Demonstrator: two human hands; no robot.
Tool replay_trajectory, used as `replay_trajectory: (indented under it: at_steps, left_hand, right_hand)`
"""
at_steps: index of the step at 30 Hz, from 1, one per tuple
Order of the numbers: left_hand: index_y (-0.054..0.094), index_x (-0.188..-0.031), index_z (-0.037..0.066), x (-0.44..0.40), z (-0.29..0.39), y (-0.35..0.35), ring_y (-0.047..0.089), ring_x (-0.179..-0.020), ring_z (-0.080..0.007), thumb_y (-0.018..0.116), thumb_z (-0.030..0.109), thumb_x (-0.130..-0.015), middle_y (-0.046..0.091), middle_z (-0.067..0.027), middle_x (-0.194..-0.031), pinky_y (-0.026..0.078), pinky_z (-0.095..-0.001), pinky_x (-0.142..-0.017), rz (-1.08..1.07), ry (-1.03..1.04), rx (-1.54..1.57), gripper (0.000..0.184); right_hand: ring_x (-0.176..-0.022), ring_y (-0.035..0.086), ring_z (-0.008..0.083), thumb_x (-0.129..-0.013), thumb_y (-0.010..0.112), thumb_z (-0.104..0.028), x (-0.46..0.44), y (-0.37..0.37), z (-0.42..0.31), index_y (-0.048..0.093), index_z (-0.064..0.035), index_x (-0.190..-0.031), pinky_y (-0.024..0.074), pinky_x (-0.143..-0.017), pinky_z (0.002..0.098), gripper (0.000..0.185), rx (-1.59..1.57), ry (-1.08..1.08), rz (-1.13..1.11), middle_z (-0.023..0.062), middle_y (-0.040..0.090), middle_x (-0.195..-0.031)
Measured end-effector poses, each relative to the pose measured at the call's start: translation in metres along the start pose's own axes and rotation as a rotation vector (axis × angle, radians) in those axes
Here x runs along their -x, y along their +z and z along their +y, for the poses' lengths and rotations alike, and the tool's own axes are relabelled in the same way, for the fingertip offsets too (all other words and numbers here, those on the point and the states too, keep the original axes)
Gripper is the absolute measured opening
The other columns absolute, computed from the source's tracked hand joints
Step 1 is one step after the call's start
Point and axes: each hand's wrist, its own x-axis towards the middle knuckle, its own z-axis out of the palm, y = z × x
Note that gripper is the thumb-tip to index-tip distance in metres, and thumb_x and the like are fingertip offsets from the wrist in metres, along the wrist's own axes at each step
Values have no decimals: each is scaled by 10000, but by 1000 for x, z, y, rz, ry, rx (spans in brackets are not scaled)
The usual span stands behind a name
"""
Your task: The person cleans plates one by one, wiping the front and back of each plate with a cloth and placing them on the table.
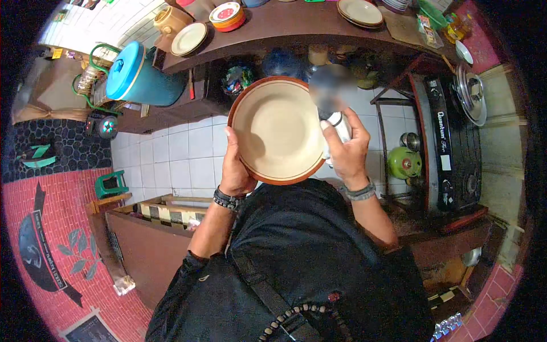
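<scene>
Plate (280, 131): cream face, brown rim, held up in front of the person's torso, inside face toward the camera. Left hand (236, 166) clamped on its lower-left edge, thumb on the rim. Right hand (349, 149) closed on a bunched white cloth (343, 129) at the plate's right edge. Blurred patch just above that hand, detail there unreadable. Counter (285, 24) with stacked plates (360, 12) beyond. Blue container (126, 71) to the left; black stove (450, 142) and green gas cylinder (404, 163) to the right.
</scene>
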Motion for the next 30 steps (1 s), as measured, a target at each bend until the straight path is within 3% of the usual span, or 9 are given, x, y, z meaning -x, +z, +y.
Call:
replay_trajectory:
  at_steps: [2, 4, 8, 11, 20, 24, 26, 29, 30]
  left_hand:
    - [341, -1585, 58, -6, -3, -8, 548, -1325, -281, 362, 630, -1082, 519, -152, -1484, 485, -445, -1092, 0, 21, 1, 762]
    - [367, -1575, 57, -12, -1, -19, 532, -1350, -269, 439, 517, -1102, 513, -161, -1498, 469, -452, -1118, 6, 65, -272, 663]
    - [393, -1561, 32, -6, 17, -1, 520, -1367, -254, 503, 390, -1104, 492, -162, -1534, 458, -447, -1130, -3, 44, -17, 591]
    - [376, -1573, 2, -6, 11, 17, 459, -1438, -263, 500, 252, -1107, 421, -143, -1612, 394, -424, -1183, 177, 556, -510, 543]
    - [370, -1584, -13, -12, 2, 5, 417, -1482, -274, 436, 112, -1093, 399, -166, -1632, 317, -409, -1231, 123, 596, -573, 511]
    - [458, -1536, -38, -13, 5, 2, 500, -1421, -255, 380, 16, -1069, 519, -197, -1545, 384, -379, -1190, 48, 697, -766, 477]
    - [502, -1504, -46, -8, 6, 5, 524, -1403, -261, 376, -12, -1058, 549, -193, -1520, 398, -377, -1181, 42, 639, -726, 465]
    - [512, -1493, -49, -9, 3, 7, 524, -1401, -256, 383, -17, -1058, 555, -189, -1514, 394, -378, -1184, 81, 665, -689, 455]
    - [516, -1490, -50, -9, 0, 7, 524, -1400, -255, 385, -19, -1058, 557, -187, -1512, 393, -378, -1185, 91, 671, -677, 452]
  right_hand:
    - [-1189, 672, 226, -864, 710, 33, -2, -3, -8, 612, 44, -1391, 513, -1053, 347, 536, -97, 50, 31, 195, 686, -1325]
    - [-1205, 660, 212, -857, 719, 34, -3, -5, -12, 603, 46, -1399, 513, -1054, 344, 554, -88, 36, 23, 172, 684, -1327]
    - [-1204, 660, 207, -865, 703, 51, -1, -6, -16, 602, 47, -1398, 516, -1045, 335, 542, 34, -24, -12, 168, 685, -1326]
    - [-1188, 670, 207, -861, 703, 55, 0, -3, -14, 606, 39, -1397, 522, -1033, 329, 544, -8, -22, -3, 165, 692, -1315]
    - [-1161, 687, 207, -851, 714, 40, 0, -2, -15, 619, 25, -1389, 537, -1020, 337, 547, -29, 34, 14, 162, 709, -1289]
    - [-1166, 700, 234, -830, 716, 28, -2, -3, -13, 632, 4, -1384, 541, -1014, 343, 560, 143, -38, 12, 182, 717, -1282]
    - [-1164, 705, 244, -825, 716, 23, -2, -4, -12, 637, -5, -1382, 542, -1010, 343, 564, 206, -70, 14, 189, 723, -1272]
    - [-1215, 686, 326, -818, 726, -4, -3, -4, -16, 622, -15, -1397, 537, -1032, 380, 589, 222, -22, -38, 257, 651, -1368]
    - [-1267, 638, 382, -819, 724, -11, -4, 0, -18, 611, -21, -1407, 518, -1061, 408, 598, 448, -166, -21, 287, 576, -1437]
